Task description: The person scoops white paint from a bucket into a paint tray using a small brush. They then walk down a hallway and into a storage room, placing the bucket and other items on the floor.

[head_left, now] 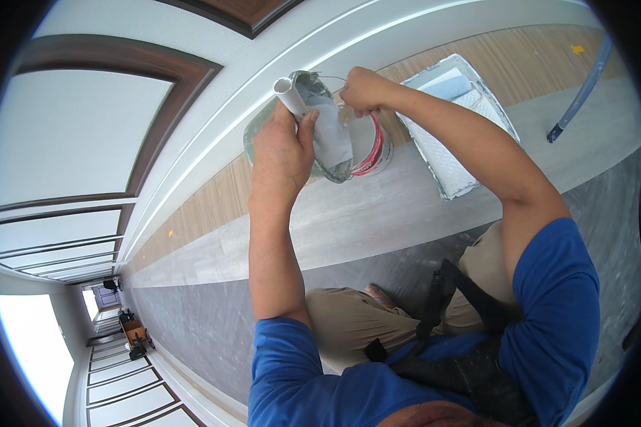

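Ahead of me a grey-green bucket (262, 121) is tilted over, its inside smeared with pale paint. My left hand (283, 146) is closed around a short white tube (290, 97) at the bucket's mouth, thumb on top. Past the thumb lies a whitish translucent sheet or paint layer (331, 135); which of the two I cannot tell. My right hand (367, 92) is closed at the bucket's far right side, where a thin wire handle (331, 77) runs into the fingers. Just right of the mouth stands a white bucket with red streaks (379, 146), partly hidden.
To the right lies a white paint tray (443, 167) with a pale blue roller (454, 87) in it, partly behind my right forearm. A blue-grey pole (582, 89) rests farther right. A panelled wall (78, 135) runs along the left. Pale covering (242, 245) borders the wood floor strip (205, 196).
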A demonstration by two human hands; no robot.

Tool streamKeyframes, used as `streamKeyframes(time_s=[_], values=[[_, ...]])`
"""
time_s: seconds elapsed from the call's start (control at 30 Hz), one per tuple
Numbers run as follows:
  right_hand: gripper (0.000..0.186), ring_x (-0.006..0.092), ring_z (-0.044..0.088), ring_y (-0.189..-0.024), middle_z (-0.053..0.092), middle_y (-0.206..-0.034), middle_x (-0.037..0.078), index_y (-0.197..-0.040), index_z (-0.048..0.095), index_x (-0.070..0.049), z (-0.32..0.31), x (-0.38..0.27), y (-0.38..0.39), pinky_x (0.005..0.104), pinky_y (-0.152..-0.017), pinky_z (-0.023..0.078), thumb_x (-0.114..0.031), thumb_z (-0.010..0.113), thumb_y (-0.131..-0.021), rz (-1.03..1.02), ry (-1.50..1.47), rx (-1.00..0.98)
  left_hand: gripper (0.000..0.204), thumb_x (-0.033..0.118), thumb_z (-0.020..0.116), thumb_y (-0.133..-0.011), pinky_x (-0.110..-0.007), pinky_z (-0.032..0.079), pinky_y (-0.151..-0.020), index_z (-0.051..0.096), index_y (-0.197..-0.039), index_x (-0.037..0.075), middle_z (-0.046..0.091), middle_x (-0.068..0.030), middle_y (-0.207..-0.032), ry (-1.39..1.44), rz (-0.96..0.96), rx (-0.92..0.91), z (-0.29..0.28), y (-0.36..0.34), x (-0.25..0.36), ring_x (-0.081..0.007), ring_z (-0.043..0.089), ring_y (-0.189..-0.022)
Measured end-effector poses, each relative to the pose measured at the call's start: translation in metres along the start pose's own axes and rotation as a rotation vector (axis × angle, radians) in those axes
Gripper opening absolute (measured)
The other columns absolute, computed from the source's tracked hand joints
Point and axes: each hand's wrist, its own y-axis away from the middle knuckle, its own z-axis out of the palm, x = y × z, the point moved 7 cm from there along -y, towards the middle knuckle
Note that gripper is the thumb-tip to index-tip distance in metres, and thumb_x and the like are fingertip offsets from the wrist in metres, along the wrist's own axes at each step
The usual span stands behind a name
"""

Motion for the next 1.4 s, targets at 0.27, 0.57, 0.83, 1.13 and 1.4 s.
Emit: streamKeyframes(time_s=[0.27, 0.57, 0.83, 1.13, 1.4], values=[[0.03, 0.0157, 0.059, -0.054, 0.069, -0.071, 0.011, -0.102, 0.075, -0.002, 0.008, -0.016, -0.004, 0.0307, -0.05, 0.049, -0.028, 0.061, -0.098, -0.15, -0.089, -0.034, 0.028, 0.023, 0.062, -0.101, -0.043, 0.054, -0.077, 0.061, -0.113, -0.002, 0.072, -0.0248, -0.095, 0.034, 0.017, 0.008, -0.001, 0.002, -0.004, -0.0405, 0.071, -0.09], [0.036, 0.0162, 0.062, -0.069, 0.072, -0.083, 0.009, -0.115, 0.073, -0.006, 0.058, 0.01, -0.019, 0.0302, -0.056, 0.049, -0.034, 0.058, -0.099, -0.107, -0.318, -0.201, 0.027, 0.022, 0.062, -0.101, -0.042, 0.055, -0.077, 0.06, -0.113, -0.002, 0.072, -0.0252, -0.096, 0.053, 0.004, -0.023, 0.0, 0.003, -0.005, -0.0388, 0.072, -0.092], [0.032, 0.017, 0.06, -0.061, 0.07, -0.076, 0.01, -0.113, 0.075, -0.008, 0.061, 0.032, -0.031, 0.0315, -0.052, 0.048, -0.031, 0.059, -0.098, -0.073, -0.195, -0.189, 0.024, 0.02, 0.062, -0.099, -0.047, 0.05, -0.068, 0.058, -0.112, 0.0, 0.068, -0.0245, -0.085, 0.13, 0.055, 0.027, 0.0, 0.002, -0.01, -0.0429, 0.067, -0.079], [0.023, 0.0125, 0.045, -0.047, 0.061, -0.065, 0.006, -0.101, 0.08, -0.006, 0.039, 0.045, -0.04, 0.0294, -0.041, 0.034, -0.022, 0.066, -0.091, -0.05, -0.037, -0.19, 0.031, 0.025, 0.061, -0.102, -0.042, 0.055, -0.077, 0.06, -0.115, -0.003, 0.071, -0.0244, -0.093, 0.254, -0.036, 0.006, -0.004, -0.001, -0.024, -0.037, 0.072, -0.09], [0.017, 0.0145, 0.042, -0.044, 0.056, -0.06, 0.006, -0.089, 0.076, -0.004, 0.021, 0.053, -0.041, 0.0327, -0.039, 0.03, -0.019, 0.068, -0.086, 0.064, 0.118, -0.294, 0.03, 0.023, 0.06, -0.103, -0.045, 0.055, -0.079, 0.06, -0.115, -0.004, 0.071, -0.0266, -0.098, 0.214, -0.041, -0.026, -0.007, -0.003, -0.019, -0.0405, 0.071, -0.095]])
